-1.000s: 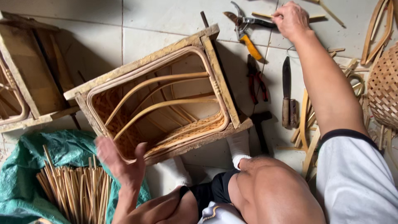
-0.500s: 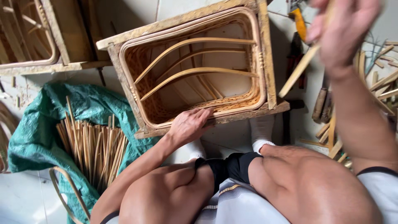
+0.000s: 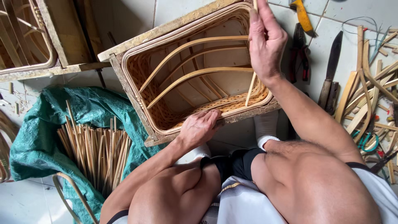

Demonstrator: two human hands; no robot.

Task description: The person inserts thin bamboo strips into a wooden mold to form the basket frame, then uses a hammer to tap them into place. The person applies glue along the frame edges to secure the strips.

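Pale tiled floor. Green sack (image 3: pixel 45 124) at left holds cut rattan sticks (image 3: pixel 95 151). Left hand (image 3: pixel 198 129), flat and open, presses near rim of woven basket (image 3: pixel 199 70) in its wooden frame. Right hand (image 3: pixel 265 39), raised over basket's right side, pinches thin rattan strip (image 3: pixel 251 87) hanging inside.

Both arms are bare to the shoulder; the left hand (image 3: pixel 199 128) and right hand (image 3: pixel 265 39) are ungloved. Dark shorts (image 3: pixel 232 164) are worn under a white, dark-striped garment (image 3: pixel 244 203). A white sock (image 3: pixel 265 130) is seen. Knees are uncovered.
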